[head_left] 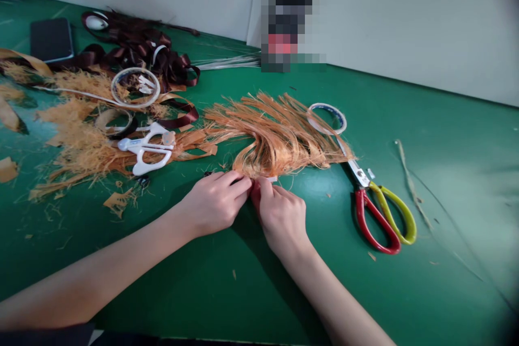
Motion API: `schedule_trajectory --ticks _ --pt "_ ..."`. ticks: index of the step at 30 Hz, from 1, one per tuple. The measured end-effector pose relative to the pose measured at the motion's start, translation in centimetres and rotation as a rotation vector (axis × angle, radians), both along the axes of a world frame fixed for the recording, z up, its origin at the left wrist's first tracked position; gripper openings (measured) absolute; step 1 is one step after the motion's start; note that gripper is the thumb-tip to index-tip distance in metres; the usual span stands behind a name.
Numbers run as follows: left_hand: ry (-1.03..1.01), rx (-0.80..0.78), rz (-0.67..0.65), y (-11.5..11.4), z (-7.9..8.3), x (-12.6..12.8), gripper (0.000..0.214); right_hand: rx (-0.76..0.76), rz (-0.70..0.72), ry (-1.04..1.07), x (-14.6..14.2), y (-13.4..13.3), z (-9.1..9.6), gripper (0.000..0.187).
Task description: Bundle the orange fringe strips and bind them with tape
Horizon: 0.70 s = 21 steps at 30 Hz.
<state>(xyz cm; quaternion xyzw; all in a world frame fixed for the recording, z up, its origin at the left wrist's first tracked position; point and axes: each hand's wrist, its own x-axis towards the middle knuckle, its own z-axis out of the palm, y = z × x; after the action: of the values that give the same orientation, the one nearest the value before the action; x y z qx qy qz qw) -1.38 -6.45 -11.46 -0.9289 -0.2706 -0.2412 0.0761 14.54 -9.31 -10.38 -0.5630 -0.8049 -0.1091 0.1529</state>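
A bundle of orange-brown fibre strands fans out over the green table, and its gathered end lies at my fingertips. My left hand is closed, pinching that end from the left. From the right, my right hand is closed on the same end, fingers close to the left ones. A small strip of white tape shows just above my right fingers. The fingertips themselves are mostly hidden. Red-and-yellow-handled scissors lie to the right, their blades partly under the strands.
White-handled scissors, tape rolls and frayed fibre scraps are heaped at left. Dark brown ribbon and a dark flat box lie behind. Another tape roll touches the strands. Thin wires lie by the wall.
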Motion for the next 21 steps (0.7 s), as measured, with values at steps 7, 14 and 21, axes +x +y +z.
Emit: schedule_trajectory --ticks 7,14,21 --pt "0.026 0.012 -0.026 0.1 0.2 0.1 0.021 -0.080 -0.090 0.252 0.0 -0.1 -0.9 0.024" --pt "0.026 0.030 -0.025 0.1 0.0 0.0 0.018 -0.146 -0.152 0.393 -0.1 -0.1 -1.4 0.021" --pt "0.030 0.035 -0.026 0.1 0.0 0.0 0.020 -0.174 -0.173 0.495 -0.2 0.0 -1.0 0.015"
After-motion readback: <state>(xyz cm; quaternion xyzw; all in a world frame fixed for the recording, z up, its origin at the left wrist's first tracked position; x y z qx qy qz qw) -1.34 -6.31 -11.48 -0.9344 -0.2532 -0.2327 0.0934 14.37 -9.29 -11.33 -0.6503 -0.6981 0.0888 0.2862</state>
